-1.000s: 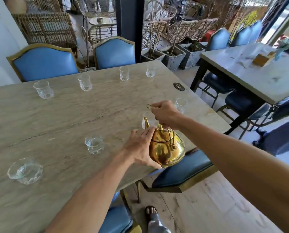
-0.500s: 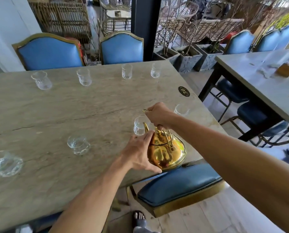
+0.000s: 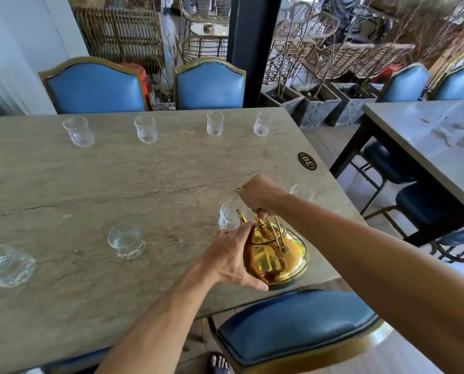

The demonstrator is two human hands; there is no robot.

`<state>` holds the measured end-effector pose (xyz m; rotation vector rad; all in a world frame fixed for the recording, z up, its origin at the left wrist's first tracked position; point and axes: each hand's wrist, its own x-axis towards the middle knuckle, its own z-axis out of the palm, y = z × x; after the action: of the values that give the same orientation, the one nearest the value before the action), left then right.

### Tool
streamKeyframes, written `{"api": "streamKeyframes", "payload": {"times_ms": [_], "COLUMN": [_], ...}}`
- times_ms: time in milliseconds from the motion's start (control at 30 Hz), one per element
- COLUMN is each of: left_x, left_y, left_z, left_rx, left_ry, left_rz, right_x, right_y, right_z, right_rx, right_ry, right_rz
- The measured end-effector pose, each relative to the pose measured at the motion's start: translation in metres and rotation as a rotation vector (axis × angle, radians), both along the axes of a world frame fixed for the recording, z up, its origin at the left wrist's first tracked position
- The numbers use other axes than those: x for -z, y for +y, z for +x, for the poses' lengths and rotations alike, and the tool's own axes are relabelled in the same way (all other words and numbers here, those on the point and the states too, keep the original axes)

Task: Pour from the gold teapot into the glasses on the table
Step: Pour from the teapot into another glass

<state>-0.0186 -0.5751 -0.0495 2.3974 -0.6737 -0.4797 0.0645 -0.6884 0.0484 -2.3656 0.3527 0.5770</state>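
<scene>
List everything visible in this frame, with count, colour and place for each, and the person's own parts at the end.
gold teapot: one, shiny gold, near edge of the table, spout towards a glass
glasses: eight, clear; four along the far edge, four nearer, the rightmost mostly hidden behind the arm
table: one, grey-beige stone top, centre
number badge: one, black oval, right side of the table
blue chairs: two at the far side, one at the near side, more by the second table
second table: one, pale top, right
planters: three, grey, behind the table
left hand: against the teapot's side
right hand: gripping the teapot's handle
</scene>
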Motion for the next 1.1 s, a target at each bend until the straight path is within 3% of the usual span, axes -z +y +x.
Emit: {"api": "streamKeyframes", "payload": {"times_ms": [200, 1100], "left_x": [0.008, 0.015], "left_y": [0.000, -0.004], "left_z": [0.007, 0.009], "left_rx": [-0.008, 0.001], "left_ry": [-0.010, -0.018], "left_rz": [-0.081, -0.119], "right_x": [-0.001, 0.000], "right_y": [0.002, 0.007], "right_z": [0.010, 0.018], "right_rx": [-0.003, -0.083], "right_ry": [0.034, 0.101], "right_rz": [-0.008, -0.080]}}
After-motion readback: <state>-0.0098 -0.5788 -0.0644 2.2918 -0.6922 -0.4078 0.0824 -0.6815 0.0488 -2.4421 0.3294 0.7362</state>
